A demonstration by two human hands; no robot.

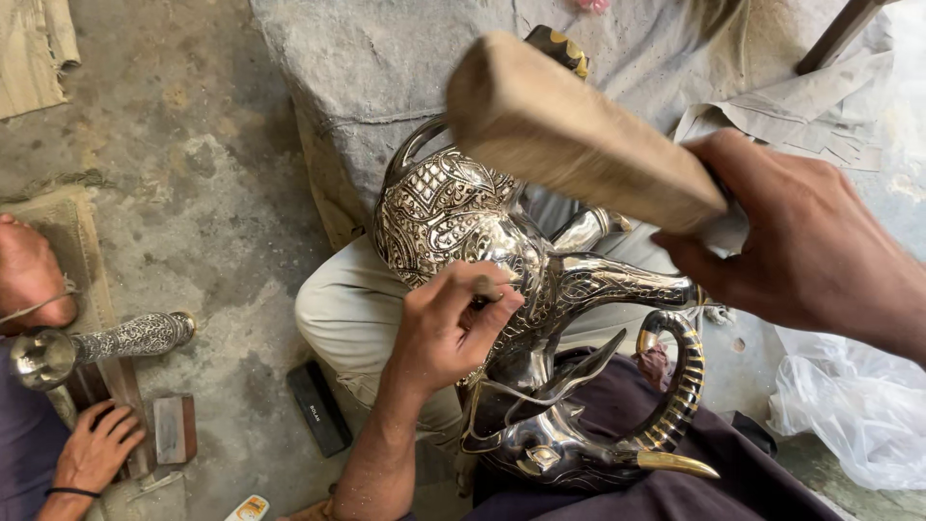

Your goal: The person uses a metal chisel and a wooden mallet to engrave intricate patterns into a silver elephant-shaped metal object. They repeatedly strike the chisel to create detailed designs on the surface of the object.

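While the left hand (449, 328) pinches a chisel (487, 287) against the metal elephant (453, 207), the right hand (801, 236) grips a wooden mallet (579, 135) raised above it.

Count: 1 engraved metal elephant (502, 289); 1 wooden mallet (579, 135); 1 chisel (485, 287); 1 engraved metal tube (125, 338); 1 plastic bag (849, 405); 4 hands.

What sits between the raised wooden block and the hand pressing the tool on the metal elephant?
In the head view, the elephant's engraved silver ear and head lie between the wooden block in the right hand and the left hand.
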